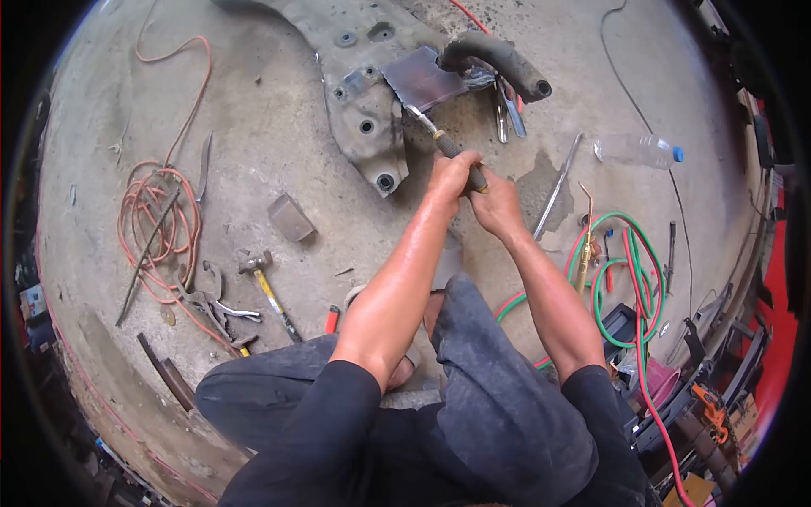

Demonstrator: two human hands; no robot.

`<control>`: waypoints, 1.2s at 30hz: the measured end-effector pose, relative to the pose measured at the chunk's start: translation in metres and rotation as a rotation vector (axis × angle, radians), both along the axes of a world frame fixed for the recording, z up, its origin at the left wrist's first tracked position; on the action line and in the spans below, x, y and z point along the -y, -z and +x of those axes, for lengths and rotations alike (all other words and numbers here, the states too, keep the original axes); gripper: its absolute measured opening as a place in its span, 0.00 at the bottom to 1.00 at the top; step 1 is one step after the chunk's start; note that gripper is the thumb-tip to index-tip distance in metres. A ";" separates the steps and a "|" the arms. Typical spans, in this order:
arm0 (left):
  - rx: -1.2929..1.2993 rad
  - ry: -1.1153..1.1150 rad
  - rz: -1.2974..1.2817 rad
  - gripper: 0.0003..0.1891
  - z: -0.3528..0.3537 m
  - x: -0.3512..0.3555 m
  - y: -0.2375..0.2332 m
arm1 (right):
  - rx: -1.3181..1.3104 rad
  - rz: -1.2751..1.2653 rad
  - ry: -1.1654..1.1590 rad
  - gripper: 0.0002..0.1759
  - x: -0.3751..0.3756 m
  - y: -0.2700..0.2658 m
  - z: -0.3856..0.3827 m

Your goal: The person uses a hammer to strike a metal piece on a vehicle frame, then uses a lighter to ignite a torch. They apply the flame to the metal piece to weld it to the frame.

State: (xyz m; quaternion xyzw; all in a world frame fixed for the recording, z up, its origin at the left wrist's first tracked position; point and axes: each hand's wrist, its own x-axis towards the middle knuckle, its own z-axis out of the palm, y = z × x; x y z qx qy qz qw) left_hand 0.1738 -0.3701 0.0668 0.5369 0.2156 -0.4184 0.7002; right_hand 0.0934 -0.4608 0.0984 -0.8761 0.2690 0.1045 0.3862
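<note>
Both hands are on a long tool with a dark ribbed handle [448,147] and a metal shaft. My left hand [451,176] is wrapped round the middle of the handle. Close beside it, my right hand [497,203] is closed at the handle's lower end. The shaft's tip meets the lower edge of a dark flat metal plate [425,78]. That plate lies against a large grey metal part [367,101] with several holes and a curved tube arm [498,57]. Locking pliers [505,110] sit at the plate's right side.
At left lie a coiled orange cable [160,211], a yellow-handled hammer [272,296] and a small metal block [291,218]. At right are a metal rod [557,186], a plastic bottle [638,152], a brass torch [585,253] and red-green hoses [646,296].
</note>
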 end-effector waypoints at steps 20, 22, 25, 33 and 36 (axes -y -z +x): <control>0.537 0.221 0.559 0.27 -0.064 -0.184 -0.066 | -0.126 0.149 0.394 0.33 0.064 -0.053 -0.203; 0.546 0.138 0.729 0.27 -0.050 -0.237 -0.044 | -0.224 -0.451 0.380 0.35 0.090 -0.034 -0.257; 0.586 0.040 1.163 0.30 -0.036 -0.321 -0.012 | -0.354 -0.505 0.371 0.39 0.109 -0.017 -0.316; 0.405 0.003 1.575 0.45 -0.043 -0.430 0.041 | -0.452 -0.255 0.457 0.37 0.123 -0.008 -0.321; 0.449 -0.004 1.489 0.39 -0.039 -0.434 0.043 | -0.510 -0.210 0.335 0.35 0.152 0.018 -0.351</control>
